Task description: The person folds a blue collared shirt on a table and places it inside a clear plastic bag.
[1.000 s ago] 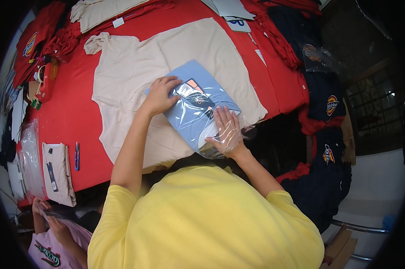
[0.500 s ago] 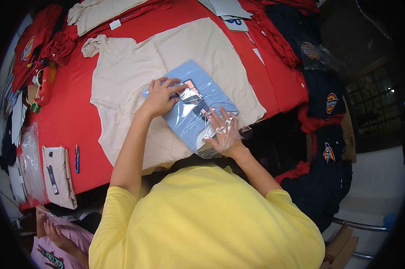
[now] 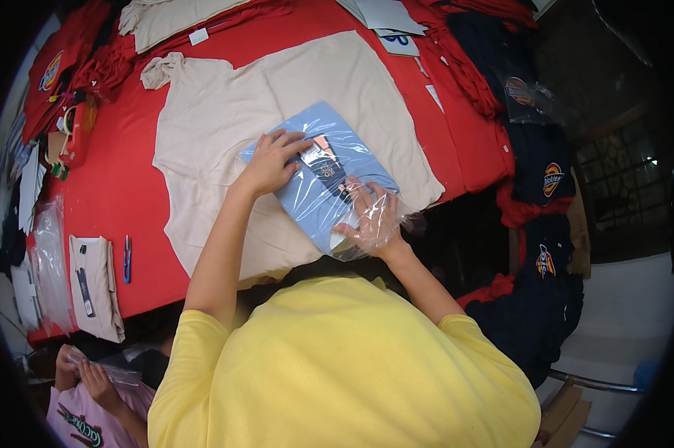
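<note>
A folded light blue shirt [image 3: 300,205] lies in a clear plastic bag [image 3: 359,153], with a dark hang tag [image 3: 326,166] on its front. My left hand [image 3: 272,166] rests on the bag's upper left part, fingers spread, fingertips at the tag. My right hand [image 3: 373,218] is inside the bag's mouth at the lower right, plastic draped over its fingers and wrist. Its fingers reach toward the tag's lower end. A bit of white card [image 3: 338,240] shows at the shirt's lower edge. Under the bag a cream shirt [image 3: 210,149] lies spread out.
The table has a red cloth [image 3: 120,194]. At left are blue thread snips [image 3: 127,259], a folded beige garment [image 3: 97,287], clear bags [image 3: 51,254] and a red tape dispenser [image 3: 78,131]. Dark garments [image 3: 542,164] hang at right. Another person's hands [image 3: 91,377] hold plastic at lower left.
My right hand's fingers have bent a little and drawn in toward the tag. My left hand has hardly moved. The other person's hands have shifted slightly.
</note>
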A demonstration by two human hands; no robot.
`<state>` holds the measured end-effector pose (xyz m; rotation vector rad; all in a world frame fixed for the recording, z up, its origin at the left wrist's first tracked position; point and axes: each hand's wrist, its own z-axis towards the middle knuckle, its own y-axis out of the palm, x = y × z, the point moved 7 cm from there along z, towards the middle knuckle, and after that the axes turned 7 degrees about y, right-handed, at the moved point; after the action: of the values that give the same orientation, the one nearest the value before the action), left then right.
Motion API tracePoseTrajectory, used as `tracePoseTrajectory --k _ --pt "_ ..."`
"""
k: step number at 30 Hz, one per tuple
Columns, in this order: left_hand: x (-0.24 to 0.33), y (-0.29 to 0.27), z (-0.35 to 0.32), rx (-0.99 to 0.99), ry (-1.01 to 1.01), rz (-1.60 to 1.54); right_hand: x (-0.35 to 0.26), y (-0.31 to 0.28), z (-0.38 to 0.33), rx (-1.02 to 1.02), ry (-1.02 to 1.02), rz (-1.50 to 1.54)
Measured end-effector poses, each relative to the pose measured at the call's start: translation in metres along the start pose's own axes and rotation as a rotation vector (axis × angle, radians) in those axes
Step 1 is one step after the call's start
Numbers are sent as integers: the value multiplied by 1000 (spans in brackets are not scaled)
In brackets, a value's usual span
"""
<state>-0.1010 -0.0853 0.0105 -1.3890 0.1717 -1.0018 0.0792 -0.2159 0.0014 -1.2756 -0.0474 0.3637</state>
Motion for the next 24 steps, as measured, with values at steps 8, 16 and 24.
tracePoseTrajectory --k 8,16,24 --pt "-2 6 0 -11 -15 75 1 6 -11 -28 30 -22" --pt "20 2 -2 50 12 290 13 13 -37 -22 23 7" --pt "42 -8 -6 309 -4 286 22 13 -78 10 121 45"
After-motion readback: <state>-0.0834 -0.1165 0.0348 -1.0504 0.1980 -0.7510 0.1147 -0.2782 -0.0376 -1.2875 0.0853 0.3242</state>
